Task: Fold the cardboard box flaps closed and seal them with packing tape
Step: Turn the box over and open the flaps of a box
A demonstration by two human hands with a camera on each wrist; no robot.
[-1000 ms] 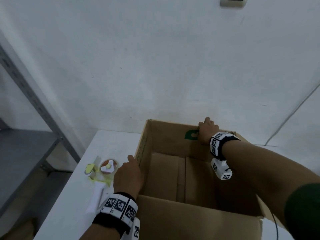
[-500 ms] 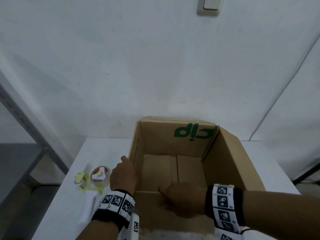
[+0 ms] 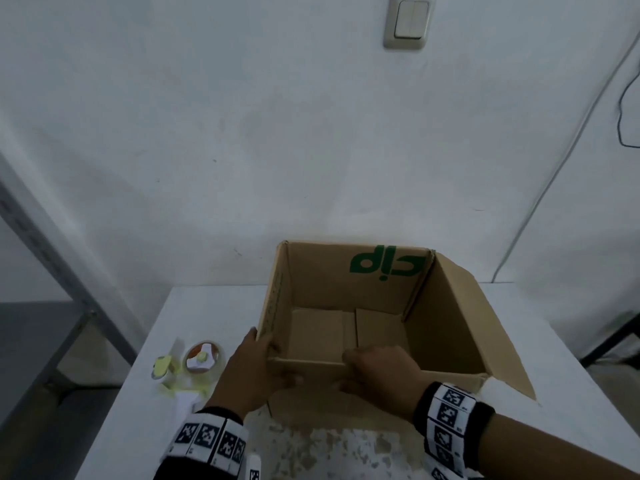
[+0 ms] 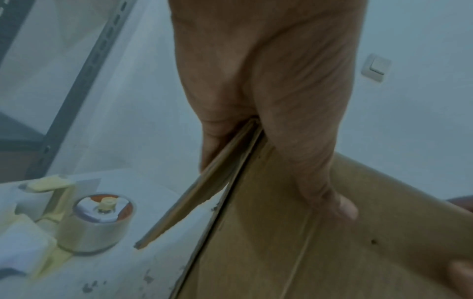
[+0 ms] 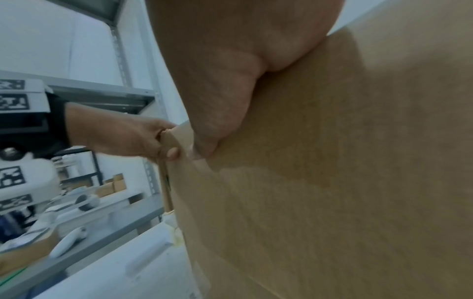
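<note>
An open brown cardboard box (image 3: 446, 327) with green lettering stands on the white table (image 3: 207, 306). Its right flap (image 3: 485, 327) leans outward. My left hand (image 3: 256, 368) grips the box's near left corner, thumb on the near wall and fingers round the left edge (image 4: 230, 161). My right hand (image 3: 377, 372) holds the top edge of the near flap (image 3: 308, 363), fingers curled over it into the box. A tape dispenser with a roll of clear packing tape (image 3: 202, 360) lies on the table left of the box (image 4: 94, 224).
A white wall with a light switch (image 3: 408, 24) stands behind the table. A grey metal shelf frame (image 3: 52, 258) is at the left. A cable (image 3: 561, 174) runs down the wall at the right. The table's near surface (image 3: 329, 452) is scuffed.
My right hand left the far flap and came to the near flap, which it now holds. The left hand slid down to the near left corner. The view tilted up.
</note>
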